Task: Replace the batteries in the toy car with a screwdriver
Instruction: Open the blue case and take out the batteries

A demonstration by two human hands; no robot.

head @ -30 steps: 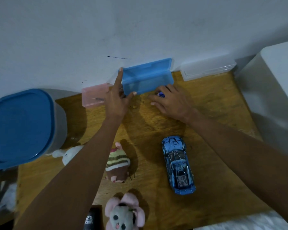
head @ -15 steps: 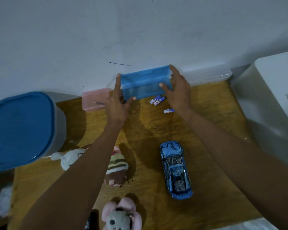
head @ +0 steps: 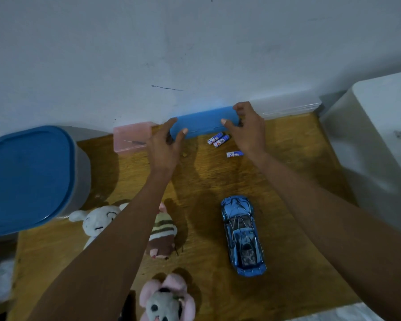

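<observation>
A blue plastic case lies shut against the wall at the back of the wooden table. My left hand grips its left end and my right hand grips its right end. Three small blue-and-white batteries lie loose on the wood just in front of the case: two side by side and one under my right wrist. The blue toy car rests on its wheels nearer to me, right of centre. I see no screwdriver clearly.
A pink box sits left of the blue case, a clear box to its right. A large tub with a blue lid stands at the left, a white cabinet at the right. Plush toys lie under my left arm.
The blue case's lid has come down and the case is now shut. My right hand left the batteries on the table and took hold of the case's right end.
</observation>
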